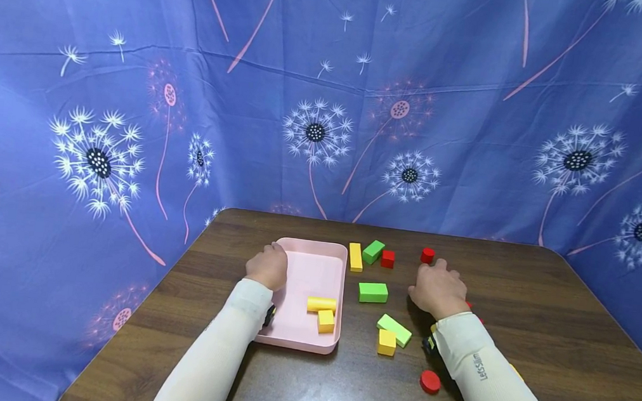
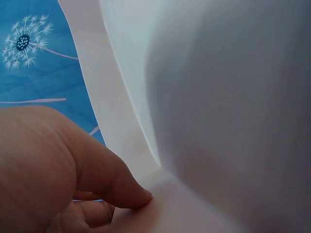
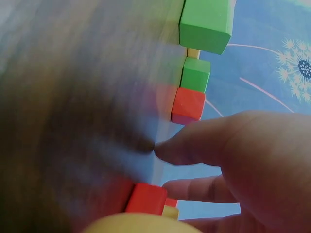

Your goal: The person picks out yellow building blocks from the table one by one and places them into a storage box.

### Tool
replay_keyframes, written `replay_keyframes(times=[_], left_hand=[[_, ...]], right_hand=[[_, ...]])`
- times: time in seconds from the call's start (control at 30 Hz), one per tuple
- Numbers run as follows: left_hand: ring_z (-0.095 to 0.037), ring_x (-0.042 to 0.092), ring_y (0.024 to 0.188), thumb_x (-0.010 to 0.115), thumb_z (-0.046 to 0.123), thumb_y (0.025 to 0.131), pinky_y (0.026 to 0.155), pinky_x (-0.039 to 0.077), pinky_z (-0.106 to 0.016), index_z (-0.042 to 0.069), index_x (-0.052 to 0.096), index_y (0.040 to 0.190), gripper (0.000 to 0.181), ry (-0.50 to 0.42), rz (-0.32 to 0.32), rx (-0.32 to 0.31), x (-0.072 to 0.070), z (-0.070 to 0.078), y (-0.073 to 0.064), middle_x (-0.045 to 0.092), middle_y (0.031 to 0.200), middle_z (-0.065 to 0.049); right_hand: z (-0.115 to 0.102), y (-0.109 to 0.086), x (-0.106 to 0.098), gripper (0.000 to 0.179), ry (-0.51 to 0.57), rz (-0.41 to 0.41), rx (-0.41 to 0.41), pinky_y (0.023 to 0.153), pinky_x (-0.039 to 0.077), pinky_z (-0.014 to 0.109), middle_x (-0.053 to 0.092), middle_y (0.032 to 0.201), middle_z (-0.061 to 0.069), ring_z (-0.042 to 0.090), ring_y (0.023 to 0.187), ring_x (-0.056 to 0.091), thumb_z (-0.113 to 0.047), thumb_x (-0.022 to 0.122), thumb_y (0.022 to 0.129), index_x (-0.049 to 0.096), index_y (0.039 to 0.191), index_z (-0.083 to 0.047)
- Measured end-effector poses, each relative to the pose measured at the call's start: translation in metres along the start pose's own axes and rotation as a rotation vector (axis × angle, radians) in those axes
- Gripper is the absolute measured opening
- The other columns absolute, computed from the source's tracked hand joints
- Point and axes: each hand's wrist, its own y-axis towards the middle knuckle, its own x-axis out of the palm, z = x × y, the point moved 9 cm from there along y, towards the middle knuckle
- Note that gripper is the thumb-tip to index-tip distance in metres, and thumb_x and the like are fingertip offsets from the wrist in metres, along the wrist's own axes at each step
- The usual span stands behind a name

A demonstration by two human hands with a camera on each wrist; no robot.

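Note:
My left hand (image 1: 268,266) grips the left wall of a shallow pink tray (image 1: 298,345). In the left wrist view, the thumb (image 2: 129,191) presses the tray's inside while fingers lie outside it. A yellow cylinder (image 1: 320,304) and a yellow cube (image 1: 326,321) lie in the tray's near right part. Over the table to the right, my right hand (image 1: 440,290) has its fingers apart, holding nothing. A small red cylinder (image 1: 427,255) stands just beyond its fingertips. In the right wrist view, a red block (image 3: 147,199) sits close by the fingers, with a blurred yellow piece (image 3: 141,223) in front.
Between tray and right hand lie a yellow block (image 1: 355,257), a green block (image 1: 373,251), a red cube (image 1: 387,259), another green block (image 1: 373,292), a light green block (image 1: 394,330) and a yellow cube (image 1: 386,342). A red disc (image 1: 430,382) lies nearer. A blue curtain (image 1: 358,165) hangs behind the wooden table.

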Motion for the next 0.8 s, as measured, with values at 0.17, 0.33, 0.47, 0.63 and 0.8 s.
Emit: replay_keyframes(times=[0.17,0.33,0.47,0.63,0.8], left_hand=[[-0.039,0.070,0.104,0.061,0.018,0.097,0.075,0.060,-0.057,-0.012,0.037,0.153,0.068,-0.005,0.006,0.000,-0.001,0.001,-0.001,0.060,0.133,-0.027],[-0.041,0.070,0.104,0.061,0.017,0.097,0.076,0.060,-0.058,-0.012,0.037,0.153,0.068,-0.015,0.015,0.002,-0.002,0.000,-0.001,0.059,0.133,-0.028],[-0.041,0.070,0.103,0.061,0.017,0.097,0.076,0.060,-0.058,-0.012,0.037,0.153,0.068,-0.018,0.013,0.002,-0.001,0.000,0.000,0.060,0.133,-0.028],[-0.041,0.070,0.102,0.062,0.017,0.097,0.075,0.060,-0.058,-0.012,0.037,0.152,0.067,-0.018,0.013,0.004,0.000,-0.001,0.001,0.060,0.130,-0.028],[-0.040,0.070,0.103,0.062,0.018,0.097,0.076,0.060,-0.058,-0.012,0.038,0.152,0.067,-0.016,0.011,0.004,0.001,0.000,0.001,0.060,0.131,-0.027]], right_hand=[[-0.001,0.001,-0.004,0.041,-0.031,0.040,-0.017,0.057,0.053,0.059,0.054,0.108,0.032,0.049,0.076,0.059,-0.026,0.071,0.093,0.066,0.120,0.004],[-0.004,0.000,-0.012,0.026,-0.052,0.095,-0.037,0.046,0.049,0.054,0.057,0.091,0.026,0.042,0.065,0.061,-0.011,0.062,0.091,0.067,0.110,0.006],[-0.006,-0.002,-0.018,0.020,-0.067,0.146,-0.056,0.047,0.049,0.055,0.059,0.085,0.025,0.043,0.067,0.064,-0.004,0.059,0.090,0.068,0.104,0.007],[-0.006,-0.003,-0.023,0.016,-0.081,0.183,-0.064,0.051,0.052,0.057,0.064,0.083,0.025,0.044,0.071,0.067,-0.001,0.056,0.092,0.069,0.100,0.006],[-0.006,-0.003,-0.024,0.016,-0.090,0.184,-0.064,0.051,0.052,0.057,0.067,0.083,0.024,0.044,0.071,0.067,0.000,0.055,0.094,0.070,0.100,0.005]])
